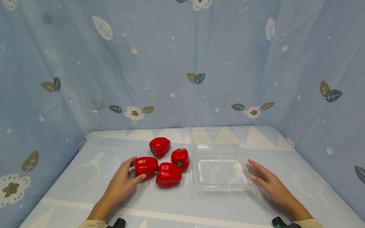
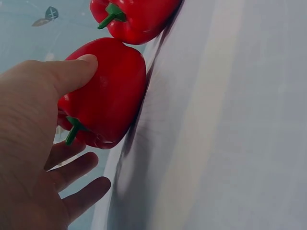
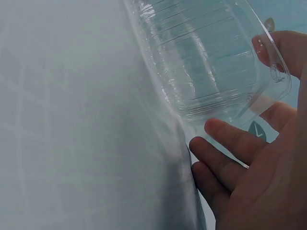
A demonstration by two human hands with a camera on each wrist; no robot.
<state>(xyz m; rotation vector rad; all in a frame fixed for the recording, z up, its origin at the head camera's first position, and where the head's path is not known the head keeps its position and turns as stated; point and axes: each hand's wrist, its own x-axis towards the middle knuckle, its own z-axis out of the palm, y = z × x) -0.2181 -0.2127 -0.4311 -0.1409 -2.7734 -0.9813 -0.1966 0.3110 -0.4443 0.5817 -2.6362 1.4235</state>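
Four of my views' main items are red bell peppers, grouped left of centre in the head view. My left hand (image 1: pixel 122 182) is around the leftmost bell pepper (image 1: pixel 146 167), its thumb laid on the skin. In the left wrist view that bell pepper (image 2: pixel 112 91) shows its green stem towards the palm; the lower fingers extend free of it, and the index finger is mostly hidden. My right hand (image 1: pixel 269 183) is at the right edge of a clear plastic clamshell container (image 1: pixel 225 186), fingers loosely extended. In the right wrist view, thumb and index finger overlap the container's corner (image 3: pixel 230 103).
Beside the held one lie a front bell pepper (image 1: pixel 169 175), a right one (image 1: pixel 180 159) and a back one (image 1: pixel 159 147). The container's lid (image 1: pixel 215 138) lies opened backwards. A patterned cloth covers the table (image 1: pixel 171 205), and a blue curtain (image 1: pixel 171 57) surrounds it.
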